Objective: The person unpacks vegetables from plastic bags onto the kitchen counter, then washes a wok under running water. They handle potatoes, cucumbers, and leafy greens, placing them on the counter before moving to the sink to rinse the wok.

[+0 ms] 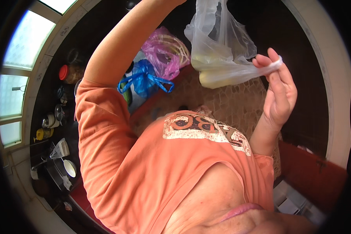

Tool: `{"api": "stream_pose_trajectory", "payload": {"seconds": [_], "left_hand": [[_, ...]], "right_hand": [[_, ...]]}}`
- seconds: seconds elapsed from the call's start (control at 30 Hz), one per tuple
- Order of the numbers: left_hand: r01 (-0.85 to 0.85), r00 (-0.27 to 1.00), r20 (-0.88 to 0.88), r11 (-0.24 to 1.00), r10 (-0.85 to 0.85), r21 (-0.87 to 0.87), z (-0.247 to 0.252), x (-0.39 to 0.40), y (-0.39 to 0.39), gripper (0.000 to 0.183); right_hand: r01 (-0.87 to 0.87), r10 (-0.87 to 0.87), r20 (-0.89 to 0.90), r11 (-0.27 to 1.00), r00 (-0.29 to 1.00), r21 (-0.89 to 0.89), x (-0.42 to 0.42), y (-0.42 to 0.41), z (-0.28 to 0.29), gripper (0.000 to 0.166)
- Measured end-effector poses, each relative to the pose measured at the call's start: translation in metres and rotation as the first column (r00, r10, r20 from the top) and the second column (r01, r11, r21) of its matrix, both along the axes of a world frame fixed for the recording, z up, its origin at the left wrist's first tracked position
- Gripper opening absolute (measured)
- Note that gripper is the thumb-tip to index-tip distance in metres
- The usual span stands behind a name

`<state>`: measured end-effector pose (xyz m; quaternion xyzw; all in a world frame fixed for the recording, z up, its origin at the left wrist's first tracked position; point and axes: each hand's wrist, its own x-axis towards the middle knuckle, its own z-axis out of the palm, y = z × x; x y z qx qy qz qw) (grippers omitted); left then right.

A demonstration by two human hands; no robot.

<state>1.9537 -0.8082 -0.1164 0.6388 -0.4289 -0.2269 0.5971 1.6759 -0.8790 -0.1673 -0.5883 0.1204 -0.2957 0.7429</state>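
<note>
A translucent white plastic bag (216,52) hangs in front of me, with blurred yellowish items (213,79) inside. My right hand (280,93) grips a stretched strip of the bag, which wraps over the fingers and is pulled to the right. My left forearm (128,32) reaches up to the top edge of the view. The left hand itself is out of view, as is the top of the bag. Behind the left forearm lie a knotted blue plastic bag (144,77) and a pink-purple plastic bag (166,58) with pale, stalk-like contents.
Along the dark counter at left stand a red-lidded jar (71,73), a yellow bottle (44,134) and several pots. A white bowl (69,168) is by the sink (54,172). Red cabinet panels (313,163) are at lower right. The floor (219,96) has a stone pattern.
</note>
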Motion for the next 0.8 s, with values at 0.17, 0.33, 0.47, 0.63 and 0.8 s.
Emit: {"api": "stream_pose_trajectory", "payload": {"seconds": [0.17,0.33,0.47,0.63,0.8], "left_hand": [[-0.129,0.962,0.24,0.992,0.129,-0.015,-0.026,-0.13,0.014,0.031],[-0.269,0.962,-0.069,0.957,0.263,-0.11,0.126,-0.106,-0.013,0.031],[-0.348,0.934,-0.092,0.937,0.345,-0.026,0.181,-0.095,-0.003,0.032],[-0.314,0.946,-0.1,0.947,0.307,-0.072,0.164,-0.101,-0.027,0.034],[-0.376,0.926,-0.066,0.926,0.373,-0.034,0.162,-0.072,-0.03,0.036]], "right_hand": [[-0.052,0.061,0.167,0.997,0.984,-0.058,-0.091,0.005,-0.078,0.045],[-0.112,0.113,0.021,0.993,0.993,-0.027,-0.079,-0.029,0.132,0.047],[-0.238,0.242,-0.071,0.969,0.968,0.063,-0.06,-0.031,0.203,0.051],[-0.174,0.178,-0.06,0.983,0.982,0.055,-0.07,-0.036,0.19,0.05],[-0.265,0.263,-0.057,0.964,0.963,-0.034,-0.046,-0.049,0.191,0.047]]}}
